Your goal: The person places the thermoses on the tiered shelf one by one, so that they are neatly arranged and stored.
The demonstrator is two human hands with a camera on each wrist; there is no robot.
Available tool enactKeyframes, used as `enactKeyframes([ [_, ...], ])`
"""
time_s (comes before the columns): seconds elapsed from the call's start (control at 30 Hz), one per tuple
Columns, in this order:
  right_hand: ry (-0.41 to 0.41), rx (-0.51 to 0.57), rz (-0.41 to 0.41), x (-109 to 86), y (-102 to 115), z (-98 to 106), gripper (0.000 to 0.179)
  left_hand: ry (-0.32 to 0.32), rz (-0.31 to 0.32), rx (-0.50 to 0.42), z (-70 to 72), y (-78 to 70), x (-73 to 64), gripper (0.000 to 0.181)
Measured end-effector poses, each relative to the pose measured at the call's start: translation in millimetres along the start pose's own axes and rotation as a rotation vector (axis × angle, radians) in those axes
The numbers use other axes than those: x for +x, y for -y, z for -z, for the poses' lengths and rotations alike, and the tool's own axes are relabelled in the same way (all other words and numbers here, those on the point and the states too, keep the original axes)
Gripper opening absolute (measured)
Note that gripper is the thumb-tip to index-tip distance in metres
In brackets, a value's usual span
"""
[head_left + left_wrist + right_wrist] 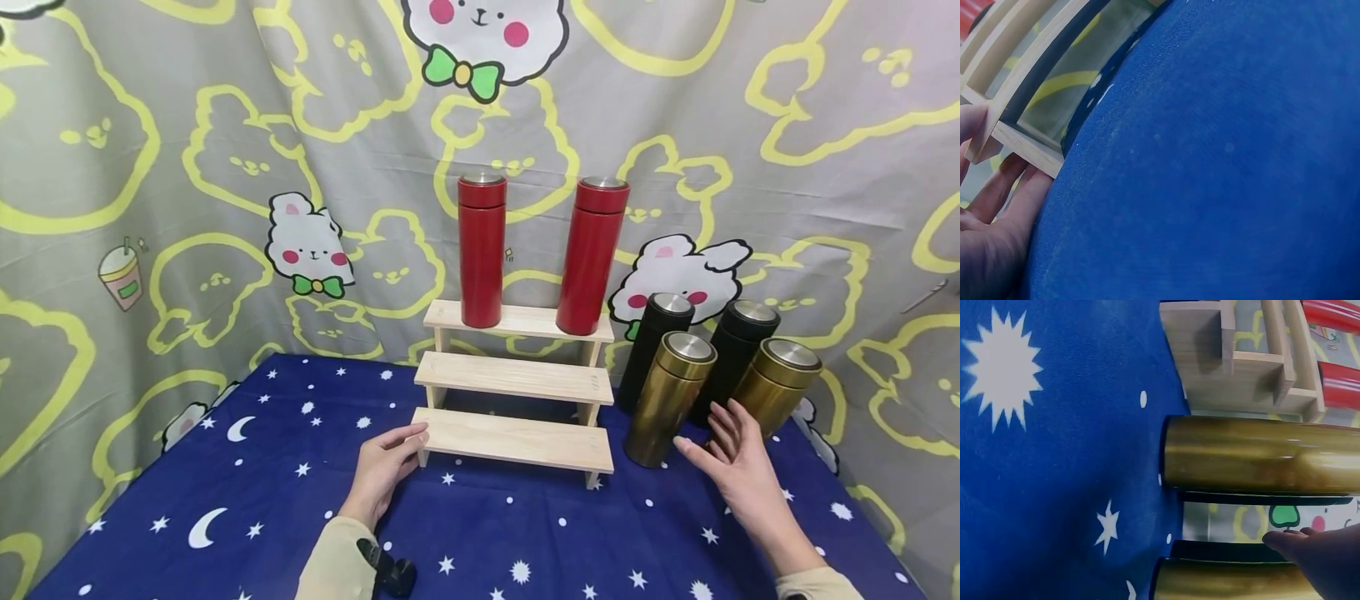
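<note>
A three-step wooden shelf (517, 437) stands on the table, with two red thermos bottles, a left one (482, 258) and a right one (592, 258), upright on its top step. My left hand (386, 467) grips the left end of the bottom step; fingers (1022, 194) reach around its leg in the left wrist view. To the shelf's right stand two gold thermos bottles, a nearer one (666, 408) and a right one (783, 379). My right hand (746, 471) hovers by them, fingers apart, thumb near the nearer gold bottle. Contact with the right gold bottle cannot be told.
Two black thermos bottles, one left (648, 350) and one right (731, 350), stand behind the gold ones, partly hidden. A blue tablecloth (300, 517) with moons and stars covers the table. Behind hangs a grey curtain (360, 175) with yellow cartoon outlines.
</note>
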State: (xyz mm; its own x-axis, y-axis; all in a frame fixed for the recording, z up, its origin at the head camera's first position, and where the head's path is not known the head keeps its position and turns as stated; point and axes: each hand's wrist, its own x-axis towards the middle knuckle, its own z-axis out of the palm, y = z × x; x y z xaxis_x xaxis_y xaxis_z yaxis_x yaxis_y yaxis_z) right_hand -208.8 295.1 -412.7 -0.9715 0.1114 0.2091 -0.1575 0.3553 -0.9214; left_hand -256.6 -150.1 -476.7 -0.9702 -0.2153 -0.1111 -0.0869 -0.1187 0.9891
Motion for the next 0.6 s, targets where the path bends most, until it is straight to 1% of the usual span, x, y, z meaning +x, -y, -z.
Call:
enactKeyframes([
  [0.27, 0.03, -0.003, -0.051, 9.2, -10, -6, 0.098, -0.005, 0.003, 0.008, 1.0, -1.8, 0.9, 0.031],
  [0.47, 0.014, 0.003, -0.04, 13.9, -15, -11, 0.096, -0.004, 0.004, 0.014, 1.0, -1.0, 0.2, 0.032],
  [0.6, 0.007, 0.025, -0.048, 17.6, -17, -14, 0.1, 0.001, -0.003, 0.014, 1.3, -0.2, -1.0, 0.032],
])
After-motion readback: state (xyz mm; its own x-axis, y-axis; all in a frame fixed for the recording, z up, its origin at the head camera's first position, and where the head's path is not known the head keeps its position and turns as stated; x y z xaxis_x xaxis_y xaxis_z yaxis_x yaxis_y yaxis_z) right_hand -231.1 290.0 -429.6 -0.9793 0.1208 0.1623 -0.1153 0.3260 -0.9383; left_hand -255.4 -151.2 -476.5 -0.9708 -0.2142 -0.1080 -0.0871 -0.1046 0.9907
